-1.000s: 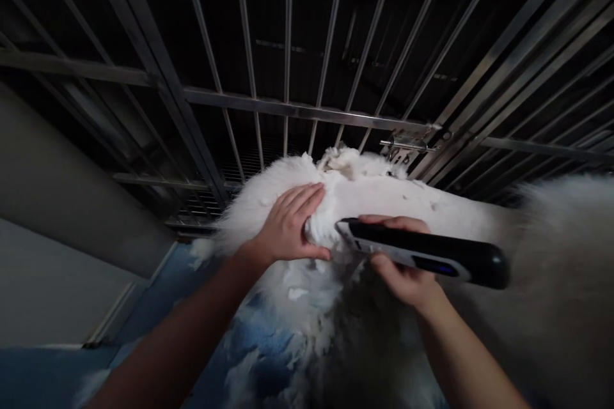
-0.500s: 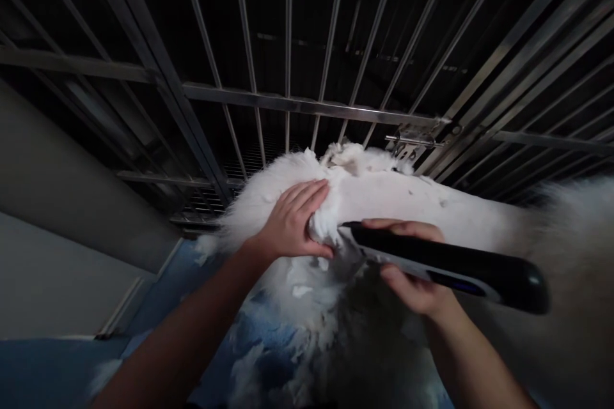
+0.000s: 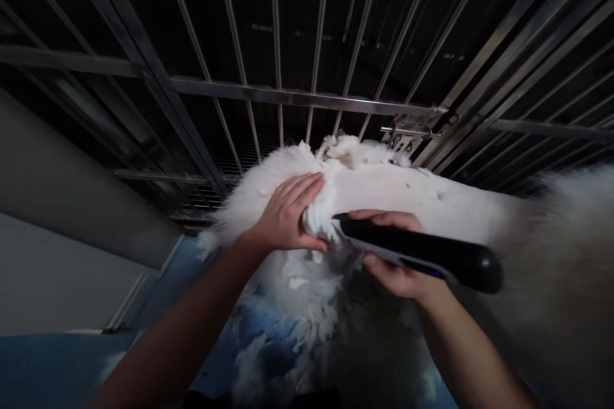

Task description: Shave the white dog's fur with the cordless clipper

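A white furry animal (image 3: 407,195) stands across the middle, its back shorn short and smooth. My left hand (image 3: 285,217) lies on its long fur at the left, fingers together and thumb pressed under a tuft. My right hand (image 3: 393,262) grips a black electric clipper (image 3: 417,249), whose blade end touches the fur right beside my left thumb. Loose cut fur (image 3: 307,294) hangs below the hands.
Steel cage bars (image 3: 297,97) with a latch (image 3: 407,133) rise just behind the animal. A blue surface (image 3: 259,332) strewn with clumps of white fur lies below. A grey wall (image 3: 57,204) runs along the left.
The clipper slid a little left along the back, toward my left thumb. My left hand stayed on the fur, and the view shifted slightly.
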Demonstrator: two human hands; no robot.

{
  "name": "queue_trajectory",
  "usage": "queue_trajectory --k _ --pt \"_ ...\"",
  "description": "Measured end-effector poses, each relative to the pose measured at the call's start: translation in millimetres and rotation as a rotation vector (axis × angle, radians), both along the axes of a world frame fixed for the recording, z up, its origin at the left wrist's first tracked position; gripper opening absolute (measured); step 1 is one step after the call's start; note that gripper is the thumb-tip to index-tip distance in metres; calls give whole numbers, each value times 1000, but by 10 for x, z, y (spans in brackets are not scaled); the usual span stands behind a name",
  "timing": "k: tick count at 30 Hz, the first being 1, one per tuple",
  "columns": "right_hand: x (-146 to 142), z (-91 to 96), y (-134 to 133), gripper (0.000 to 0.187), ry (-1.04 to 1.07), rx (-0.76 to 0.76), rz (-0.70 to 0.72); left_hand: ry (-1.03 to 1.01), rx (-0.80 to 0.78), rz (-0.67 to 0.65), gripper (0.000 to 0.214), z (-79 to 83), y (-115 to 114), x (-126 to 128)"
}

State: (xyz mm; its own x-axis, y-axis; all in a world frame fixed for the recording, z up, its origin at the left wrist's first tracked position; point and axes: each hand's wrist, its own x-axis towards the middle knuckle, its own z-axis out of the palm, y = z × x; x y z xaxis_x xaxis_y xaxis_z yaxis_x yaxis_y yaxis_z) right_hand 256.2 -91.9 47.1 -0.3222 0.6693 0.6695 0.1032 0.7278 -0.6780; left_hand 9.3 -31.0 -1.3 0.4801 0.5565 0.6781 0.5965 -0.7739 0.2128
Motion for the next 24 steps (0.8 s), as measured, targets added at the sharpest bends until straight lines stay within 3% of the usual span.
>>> queue_trajectory --k 3,9,14,19,24 --pt "-1 -27 -6 46 -78 -29 57 10 -17 -1 119 -1 5 -15" --pt "-12 -66 8 42 55 -7 -8 28 -28 18 119 11 7 -12" --pt "-43 -99 -24 45 -47 -41 109 50 14 3 99 16 -9 -29" --pt "100 -51 12 41 119 94 -39 86 -49 -3 132 32 -4 -37" --pt "159 -124 3 41 48 102 -3 61 -47 -9 128 32 7 -39"
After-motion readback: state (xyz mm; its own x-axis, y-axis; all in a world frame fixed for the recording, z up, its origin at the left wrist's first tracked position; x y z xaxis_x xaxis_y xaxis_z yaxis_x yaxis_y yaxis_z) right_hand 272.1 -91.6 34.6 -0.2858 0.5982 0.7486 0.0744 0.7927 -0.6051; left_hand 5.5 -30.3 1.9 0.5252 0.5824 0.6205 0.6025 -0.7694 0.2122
